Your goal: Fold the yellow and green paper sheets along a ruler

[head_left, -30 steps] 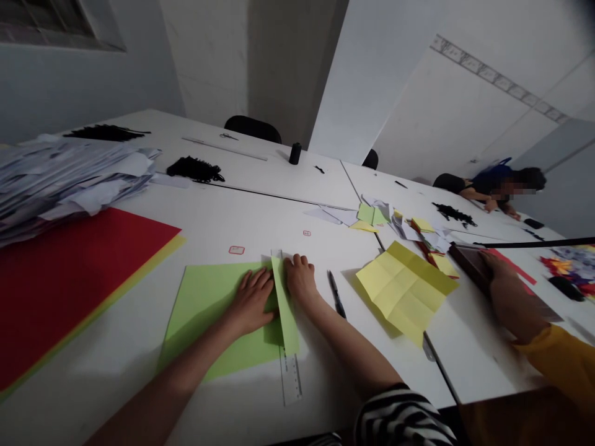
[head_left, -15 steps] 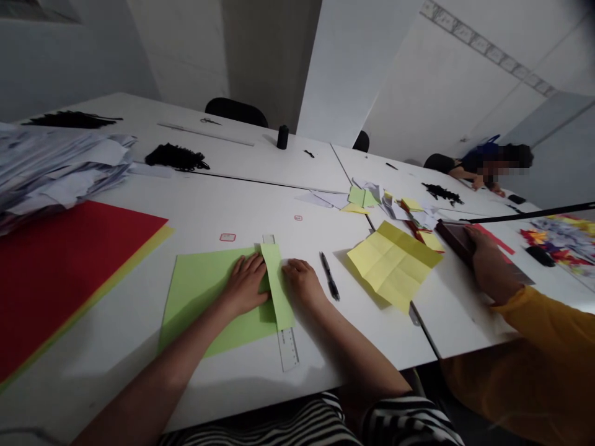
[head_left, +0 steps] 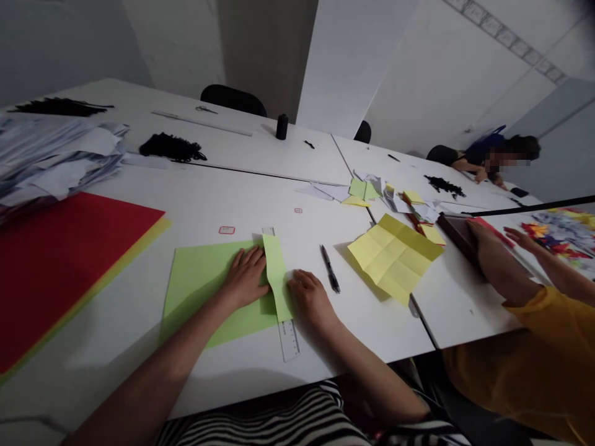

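Observation:
A light green paper sheet [head_left: 199, 282] lies on the white table [head_left: 260, 192] in front of me. Its right edge is folded up over a clear ruler [head_left: 288, 337] into a narrow strip [head_left: 276, 272]. My left hand [head_left: 245, 280] lies flat on the sheet, fingers spread, pressing just left of the strip. My right hand [head_left: 310, 298] rests on the table at the strip's lower right, fingers curled against the fold. A black pen [head_left: 330, 277] lies just right of that hand.
A large red sheet over a yellow one [head_left: 60, 260] lies at left, a heap of white papers [head_left: 51, 161] behind it. A creased yellow sheet [head_left: 393, 255] and paper scraps [head_left: 400, 204] lie at right. A person in a yellow sleeve [head_left: 539, 322] sits beside me; another person [head_left: 497, 158] sits at the far right.
My right hand has slid down the folded strip towards me. My left hand stays flat on the sheet. The view has tipped downward; the neighbour's second hand has come into sight.

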Available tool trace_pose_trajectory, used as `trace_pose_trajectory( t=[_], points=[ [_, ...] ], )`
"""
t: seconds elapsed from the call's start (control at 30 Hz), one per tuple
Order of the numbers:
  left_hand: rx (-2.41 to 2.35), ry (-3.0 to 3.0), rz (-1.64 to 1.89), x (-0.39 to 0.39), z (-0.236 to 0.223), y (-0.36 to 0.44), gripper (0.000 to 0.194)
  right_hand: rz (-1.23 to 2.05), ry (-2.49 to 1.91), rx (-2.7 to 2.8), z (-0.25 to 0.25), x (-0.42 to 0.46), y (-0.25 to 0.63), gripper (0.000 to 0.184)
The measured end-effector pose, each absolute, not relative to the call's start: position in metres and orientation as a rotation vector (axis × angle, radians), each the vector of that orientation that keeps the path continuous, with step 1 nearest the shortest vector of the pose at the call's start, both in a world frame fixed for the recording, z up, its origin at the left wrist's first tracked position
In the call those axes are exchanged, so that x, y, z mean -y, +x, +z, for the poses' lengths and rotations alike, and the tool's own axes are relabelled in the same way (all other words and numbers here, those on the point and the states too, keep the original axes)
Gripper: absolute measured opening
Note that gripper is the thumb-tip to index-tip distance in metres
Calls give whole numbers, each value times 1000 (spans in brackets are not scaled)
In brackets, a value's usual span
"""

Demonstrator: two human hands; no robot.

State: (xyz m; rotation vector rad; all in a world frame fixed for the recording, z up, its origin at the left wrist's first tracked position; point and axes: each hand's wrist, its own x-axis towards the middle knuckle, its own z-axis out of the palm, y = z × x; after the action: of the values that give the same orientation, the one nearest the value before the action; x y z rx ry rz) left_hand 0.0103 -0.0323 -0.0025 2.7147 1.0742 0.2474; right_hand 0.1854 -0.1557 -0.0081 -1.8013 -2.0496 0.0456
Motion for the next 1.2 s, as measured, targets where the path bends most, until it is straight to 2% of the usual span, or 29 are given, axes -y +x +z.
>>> trace_pose_trajectory(
  t=[0.6,0.93,1.2],
  points=[
    [-1068,2737,215,32,2,12,62,37,-1708,2071,-15,231,184,29],
    [-1056,2722,250,32,-1,10,64,28,-1653,2075,-18,236,186,28],
    [-1063,2726,243,31,-4,8,63,202,-1715,1943,-1,211,190,29]
  ],
)
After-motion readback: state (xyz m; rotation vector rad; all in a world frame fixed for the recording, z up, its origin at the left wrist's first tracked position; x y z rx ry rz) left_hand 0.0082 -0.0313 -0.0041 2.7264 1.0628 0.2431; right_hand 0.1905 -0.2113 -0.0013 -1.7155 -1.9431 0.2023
